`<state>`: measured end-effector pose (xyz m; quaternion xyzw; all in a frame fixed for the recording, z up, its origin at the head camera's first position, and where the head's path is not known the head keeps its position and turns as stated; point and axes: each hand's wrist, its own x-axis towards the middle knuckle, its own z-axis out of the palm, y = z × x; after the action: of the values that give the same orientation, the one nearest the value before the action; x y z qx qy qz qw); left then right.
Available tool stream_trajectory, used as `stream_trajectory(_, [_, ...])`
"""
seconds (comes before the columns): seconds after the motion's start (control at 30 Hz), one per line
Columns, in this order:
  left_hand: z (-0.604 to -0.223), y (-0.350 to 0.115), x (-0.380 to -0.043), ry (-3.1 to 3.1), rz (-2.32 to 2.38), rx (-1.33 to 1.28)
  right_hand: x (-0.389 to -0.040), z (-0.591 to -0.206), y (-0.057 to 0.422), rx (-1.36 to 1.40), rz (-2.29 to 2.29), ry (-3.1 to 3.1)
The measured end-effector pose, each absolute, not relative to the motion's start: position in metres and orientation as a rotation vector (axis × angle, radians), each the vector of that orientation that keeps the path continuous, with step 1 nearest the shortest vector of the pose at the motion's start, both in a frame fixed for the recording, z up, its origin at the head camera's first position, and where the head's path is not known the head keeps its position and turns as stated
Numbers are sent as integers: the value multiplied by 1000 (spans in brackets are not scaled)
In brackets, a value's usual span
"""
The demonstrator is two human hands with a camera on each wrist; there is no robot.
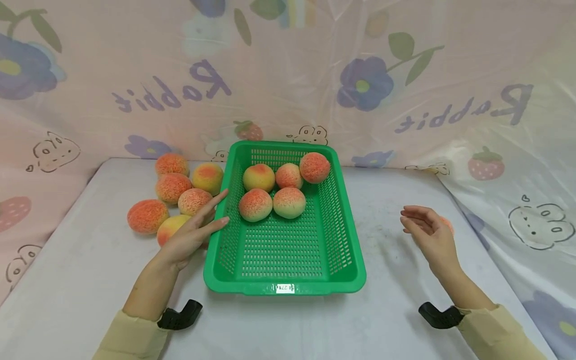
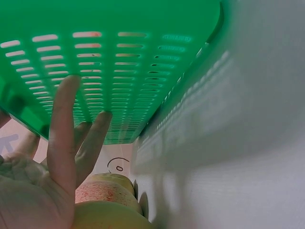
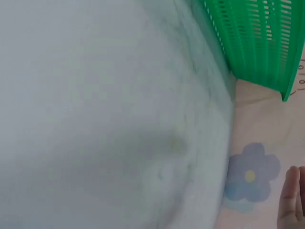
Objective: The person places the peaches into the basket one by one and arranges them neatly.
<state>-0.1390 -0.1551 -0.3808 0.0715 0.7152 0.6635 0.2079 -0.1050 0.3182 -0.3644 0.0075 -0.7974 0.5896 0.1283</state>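
Observation:
A green perforated plastic basket (image 1: 283, 250) sits on the table with several peaches (image 1: 289, 203) grouped in its far half. My left hand (image 1: 191, 237) is at the basket's left side, fingers spread and extended, fingertips right at the wall. In the left wrist view, straight fingers (image 2: 63, 129) lie against the slotted side. Just beyond that hand, more peaches (image 1: 173, 188) lie loose on the table. Off to the basket's right, my right hand (image 1: 429, 237) is apart from it, fingers loosely bent and holding nothing. A peach (image 1: 449, 225) shows partly behind that hand, mostly hidden.
The table (image 1: 387, 310) is covered in a pale cloth. A printed curtain (image 1: 279, 70) with rabbits and flowers hangs behind it and at both sides. Black curved pieces (image 1: 182, 316) stick out at both wrists. A white label (image 1: 285, 288) marks the basket's near rim.

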Motion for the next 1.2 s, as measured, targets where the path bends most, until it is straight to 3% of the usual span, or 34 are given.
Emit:
stream_trajectory(0.43, [-383,-155,-138,1995,1856,203,-96,-370,344,-95,1312,-2434])
stream_trajectory(1.2, [-383,-155,-139,1990,1869,197,-97,-376,365,-431,1103,-2338])
